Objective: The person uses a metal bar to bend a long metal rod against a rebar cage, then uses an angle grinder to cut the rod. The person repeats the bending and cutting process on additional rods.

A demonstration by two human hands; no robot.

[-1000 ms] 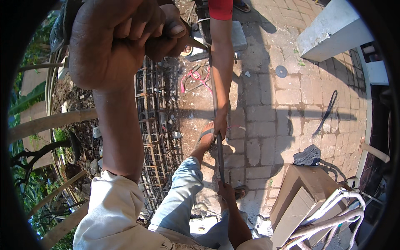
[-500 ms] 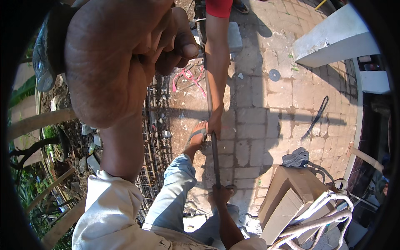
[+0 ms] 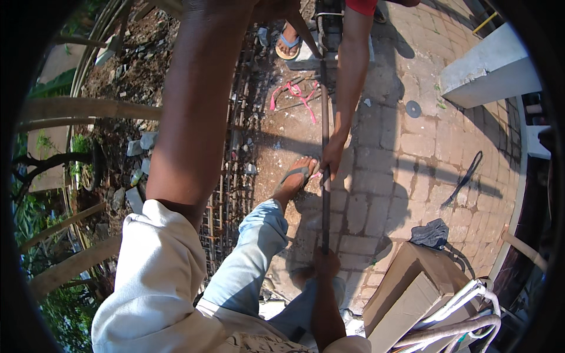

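Observation:
My right hand [image 3: 326, 263], low in the middle, is closed round the near end of a long metal bar [image 3: 325, 217]. The bar runs straight away from me, brownish at its far part and darker near my hand. A co-worker's hand [image 3: 333, 157], on an arm from a red sleeve, is at the middle of the bar. My left arm reaches far forward; my left hand [image 3: 273, 9] is cut by the top edge and its fingers are hidden. A dark tapered piece [image 3: 306, 35] slants from beside it to the bar's far end.
Steel reinforcement bars [image 3: 226, 170] lie left of my sandalled foot [image 3: 297, 173]. Pink strips [image 3: 301, 97] lie on the dirt. A cardboard box [image 3: 412, 276] with white tubing stands at the right, a dark cloth [image 3: 429, 233] beyond it. A pale pillar [image 3: 494, 65] rises at far right.
My left hand has moved forward from close in front of me to the top edge. The bar and the co-worker's arm appear further right, and another sandalled foot has come into sight.

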